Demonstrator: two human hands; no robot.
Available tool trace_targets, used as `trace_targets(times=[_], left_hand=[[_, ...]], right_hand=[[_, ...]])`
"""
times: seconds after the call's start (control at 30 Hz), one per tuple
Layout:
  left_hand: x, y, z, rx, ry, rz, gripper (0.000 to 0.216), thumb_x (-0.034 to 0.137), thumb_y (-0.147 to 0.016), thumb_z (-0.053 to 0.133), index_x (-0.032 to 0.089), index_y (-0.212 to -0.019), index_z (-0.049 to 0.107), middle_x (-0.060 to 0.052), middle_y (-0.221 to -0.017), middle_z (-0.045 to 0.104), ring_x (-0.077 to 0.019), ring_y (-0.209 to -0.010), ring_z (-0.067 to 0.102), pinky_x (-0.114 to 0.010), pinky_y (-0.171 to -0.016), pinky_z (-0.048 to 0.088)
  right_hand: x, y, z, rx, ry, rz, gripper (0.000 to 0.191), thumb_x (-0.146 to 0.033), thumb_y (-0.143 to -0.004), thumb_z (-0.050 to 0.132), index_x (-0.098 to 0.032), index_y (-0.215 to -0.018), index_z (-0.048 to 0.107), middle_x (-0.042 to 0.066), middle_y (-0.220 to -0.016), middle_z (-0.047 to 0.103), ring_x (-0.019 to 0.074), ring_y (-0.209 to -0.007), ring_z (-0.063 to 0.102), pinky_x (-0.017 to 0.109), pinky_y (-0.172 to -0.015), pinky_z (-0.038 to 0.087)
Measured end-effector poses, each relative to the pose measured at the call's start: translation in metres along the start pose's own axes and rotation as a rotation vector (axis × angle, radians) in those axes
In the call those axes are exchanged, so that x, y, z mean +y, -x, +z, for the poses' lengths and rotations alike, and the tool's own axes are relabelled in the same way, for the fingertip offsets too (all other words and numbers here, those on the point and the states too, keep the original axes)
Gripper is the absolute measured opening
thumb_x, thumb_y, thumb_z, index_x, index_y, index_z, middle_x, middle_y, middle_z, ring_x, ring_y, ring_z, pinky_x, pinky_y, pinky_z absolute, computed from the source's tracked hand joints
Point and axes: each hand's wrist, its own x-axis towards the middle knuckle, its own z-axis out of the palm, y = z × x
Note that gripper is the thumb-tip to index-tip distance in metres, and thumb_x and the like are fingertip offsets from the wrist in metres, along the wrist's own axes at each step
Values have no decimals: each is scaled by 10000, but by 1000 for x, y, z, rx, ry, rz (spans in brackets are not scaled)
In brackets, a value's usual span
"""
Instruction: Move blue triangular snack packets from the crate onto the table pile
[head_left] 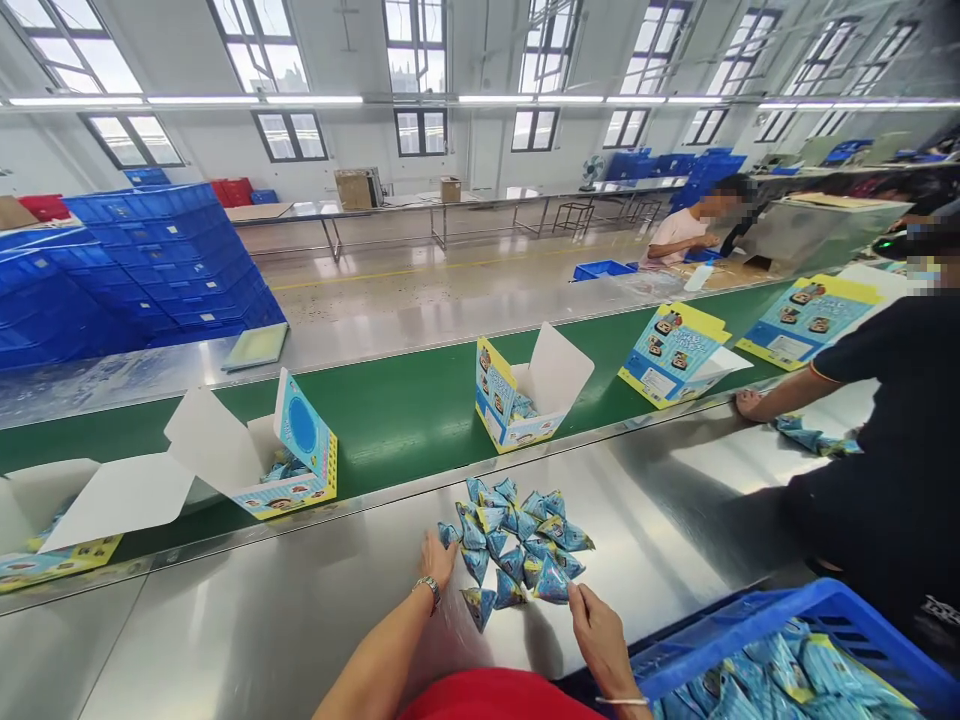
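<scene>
Several small blue triangular snack packets [517, 540] lie in a pile on the steel table [285, 610] in front of me. My left hand [436, 560] rests at the pile's left edge, fingers curled against the packets. At the pile's lower right edge my right hand [596, 625] touches a packet with its fingertips. On the green conveyor belt [405, 410] beyond stand open printed cartons: one [517, 395] straight ahead with packets inside, another [289, 460] to the left, also holding packets.
A blue crate [795, 650] full of packets sits at my lower right. A person in dark clothes [892, 440] works on my right, with more cartons [679, 355] on the belt. Another person [697, 225] sits across. Stacked blue crates [150, 270] stand far left.
</scene>
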Motion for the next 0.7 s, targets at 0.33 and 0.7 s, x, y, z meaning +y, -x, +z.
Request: trace_targets(times=[0.33,0.7], left_hand=[[15,-6,-34,-74,20,158,129,187,-987,589,190,-1055,700,-140,-1220,723,-312,-1281,648,-398,-1122,428],[-32,88,-117,-271,918,221,746,915,-695,773,238,-711,460,55,-594,489,-82,-498,402,-234,-479,279]], right_hand=[[-48,-16,-16,-189,-162,-78,837,-1095,-776,231,-317,-575,465,49,-538,546,249,-557,490,388,-633,349],[-105,-15,-58,-565,-656,-30,813,-1020,-786,557,-251,-533,482,-30,-502,434,140,-539,343,321,-604,319]])
